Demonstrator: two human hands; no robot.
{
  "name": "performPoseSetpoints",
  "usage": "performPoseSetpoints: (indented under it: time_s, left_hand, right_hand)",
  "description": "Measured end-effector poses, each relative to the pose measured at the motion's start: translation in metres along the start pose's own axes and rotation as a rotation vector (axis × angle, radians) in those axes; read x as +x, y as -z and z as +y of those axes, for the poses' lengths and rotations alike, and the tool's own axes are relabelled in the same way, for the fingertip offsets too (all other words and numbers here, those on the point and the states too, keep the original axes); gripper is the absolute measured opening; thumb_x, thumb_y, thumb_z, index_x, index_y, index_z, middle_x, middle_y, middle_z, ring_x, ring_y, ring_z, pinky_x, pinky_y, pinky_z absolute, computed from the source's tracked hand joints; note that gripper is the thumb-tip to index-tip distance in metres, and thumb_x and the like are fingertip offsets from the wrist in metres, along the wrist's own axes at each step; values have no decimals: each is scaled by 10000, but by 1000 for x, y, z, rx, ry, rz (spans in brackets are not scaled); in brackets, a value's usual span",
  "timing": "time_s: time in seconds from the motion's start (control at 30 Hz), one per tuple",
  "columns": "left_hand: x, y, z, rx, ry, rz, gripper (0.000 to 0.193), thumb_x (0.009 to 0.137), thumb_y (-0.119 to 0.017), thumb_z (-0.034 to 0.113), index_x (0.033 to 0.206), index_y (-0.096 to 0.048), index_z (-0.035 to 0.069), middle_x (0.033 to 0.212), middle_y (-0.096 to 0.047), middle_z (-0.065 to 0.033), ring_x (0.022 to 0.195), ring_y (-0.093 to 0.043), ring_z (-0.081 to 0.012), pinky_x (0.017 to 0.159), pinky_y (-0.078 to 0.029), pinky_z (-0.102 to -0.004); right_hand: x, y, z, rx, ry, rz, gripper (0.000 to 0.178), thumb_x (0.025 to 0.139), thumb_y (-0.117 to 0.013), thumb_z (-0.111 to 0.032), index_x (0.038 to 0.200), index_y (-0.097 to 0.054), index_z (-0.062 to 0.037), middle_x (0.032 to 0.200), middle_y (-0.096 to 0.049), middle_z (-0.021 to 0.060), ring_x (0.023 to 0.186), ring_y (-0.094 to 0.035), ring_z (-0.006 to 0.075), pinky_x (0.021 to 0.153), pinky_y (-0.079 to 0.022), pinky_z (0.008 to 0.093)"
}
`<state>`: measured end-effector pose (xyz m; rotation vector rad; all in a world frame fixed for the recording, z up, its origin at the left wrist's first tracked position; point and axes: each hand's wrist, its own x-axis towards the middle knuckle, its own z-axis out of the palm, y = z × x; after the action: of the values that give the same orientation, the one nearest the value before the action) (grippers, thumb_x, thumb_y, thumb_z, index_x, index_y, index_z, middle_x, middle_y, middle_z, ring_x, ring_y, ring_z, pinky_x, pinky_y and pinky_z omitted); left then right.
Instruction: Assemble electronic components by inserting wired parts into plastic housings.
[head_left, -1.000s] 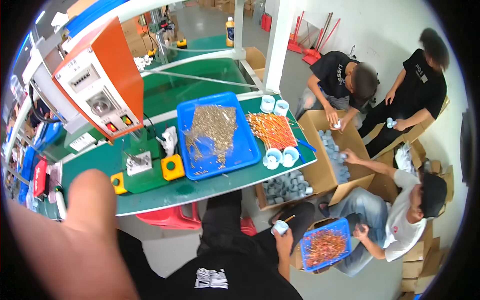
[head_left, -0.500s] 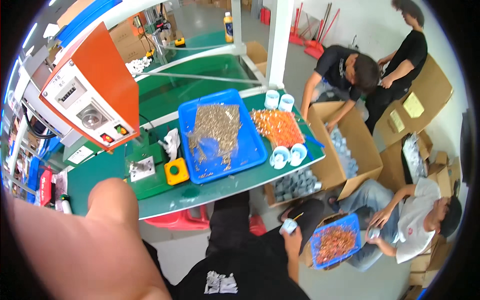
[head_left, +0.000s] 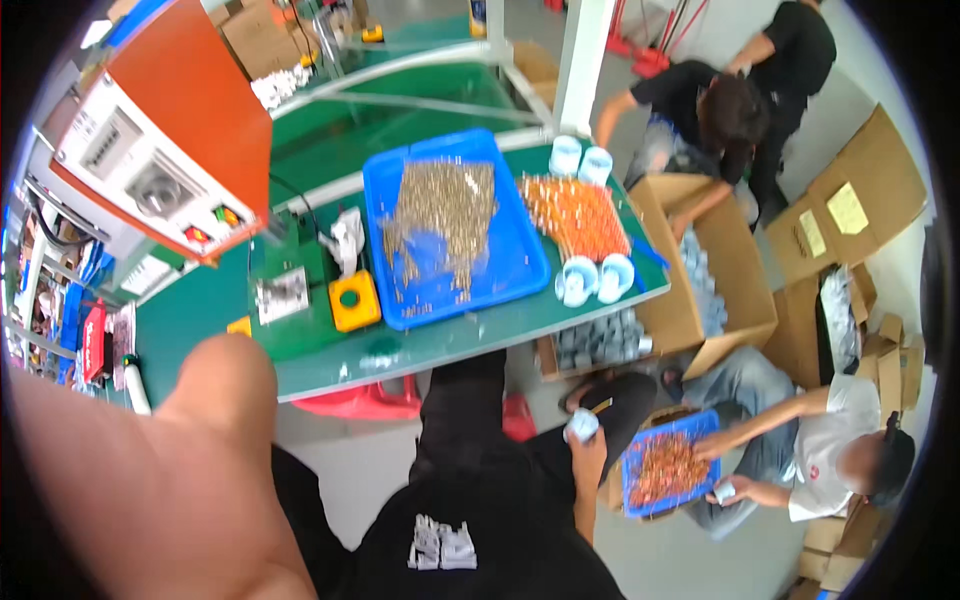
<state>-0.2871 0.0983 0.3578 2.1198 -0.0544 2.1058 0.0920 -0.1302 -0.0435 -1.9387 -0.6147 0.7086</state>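
Note:
My right hand (head_left: 588,458) is closed around a small light-blue and white cylindrical cup (head_left: 581,426), low beside my right leg. A thin yellowish piece (head_left: 602,406) shows at the cup's top; I cannot tell whether it is fixed in it. My bare left arm (head_left: 150,450) fills the lower left, bent near the table edge, and its hand is out of sight. On the green table (head_left: 420,348) a blue tray (head_left: 536,272) holds a heap of small brass-coloured pins (head_left: 445,200). Right of it lie a pile of orange pieces (head_left: 577,215) and several pale cups (head_left: 614,276).
An orange and white machine (head_left: 160,180) stands at the left, near a yellow block (head_left: 353,300). Cartons (head_left: 745,300) with grey cylinders (head_left: 703,285) are at the right. A seated co-worker in white (head_left: 835,440) reaches into a blue tray (head_left: 630,492) of orange parts; two people in black are behind.
The table has shifted upward in the picture. My right hand keeps its hold on the cup. The co-worker in white has moved one hand into the tray of orange parts.

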Motion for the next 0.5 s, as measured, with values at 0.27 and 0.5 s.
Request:
performPoseSetpoints:
  time_s: [0.27, 0.5]
  left_hand:
    - [6, -6, 4, 111, 40, 5, 391, 898, -544, 360, 1223, -499, 147, 1130, -571, -122, 1111, -463, -265, 1019, -252, -440]
    - [7, -21, 17, 184, -68, 30, 379, 902, -533, 367, 1215, -508, 155, 1131, -569, -125, 1127, -447, -271, 1041, -227, -448]
  right_hand:
    - [8, -4, 0, 17, -62, -1, 428, 766, -754, -157, 1109, -560, 8, 866, -667, 99, 771, -629, 152, 696, -489, 292]
    - [8, -11, 4, 238, -47, -41, 412, 789, -733, -101, 1130, -543, 32, 924, -668, 93, 863, -643, 148, 763, -500, 279]
